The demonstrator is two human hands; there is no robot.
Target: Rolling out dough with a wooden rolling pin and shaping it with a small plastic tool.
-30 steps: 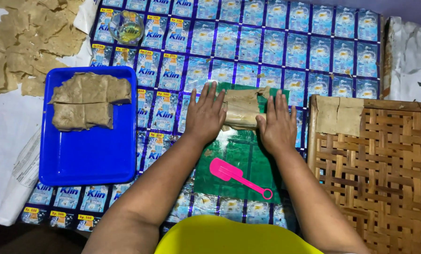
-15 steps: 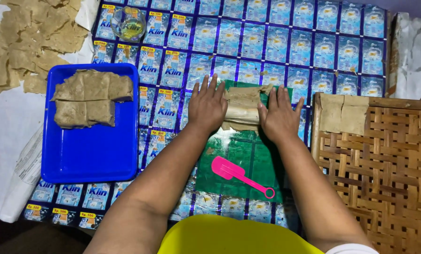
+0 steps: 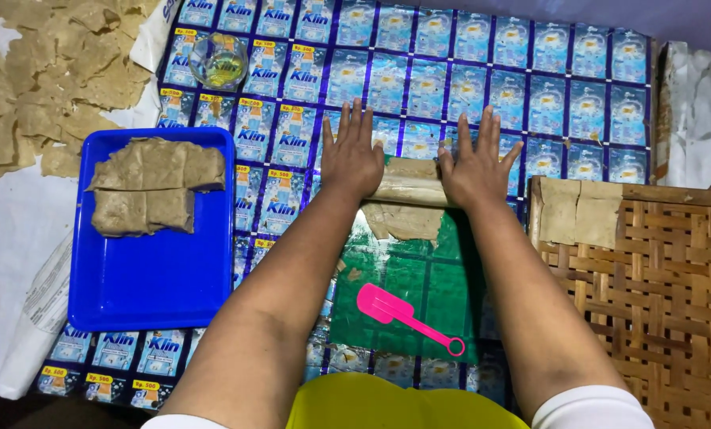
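Observation:
My left hand (image 3: 353, 156) and my right hand (image 3: 475, 164) lie flat, fingers spread, on the two ends of a pale roller (image 3: 409, 191). Under the roller and just in front of it lies a thin sheet of brown dough (image 3: 407, 222), spread on a green mat (image 3: 407, 290). A pink plastic scraper (image 3: 401, 311) rests on the mat near my body. Both palms press down on the roller; neither hand wraps around it.
A blue tray (image 3: 153, 274) at left holds slabs of brown dough (image 3: 150, 183). Thin dried sheets (image 3: 42, 79) lie on white paper at far left. A small glass bowl of oil (image 3: 218, 60) stands at the back. A woven bamboo tray (image 3: 657, 294) is at right.
Both hands have pushed the roller away from me, and more of the flattened dough shows in front of it. My fingers have spread wider.

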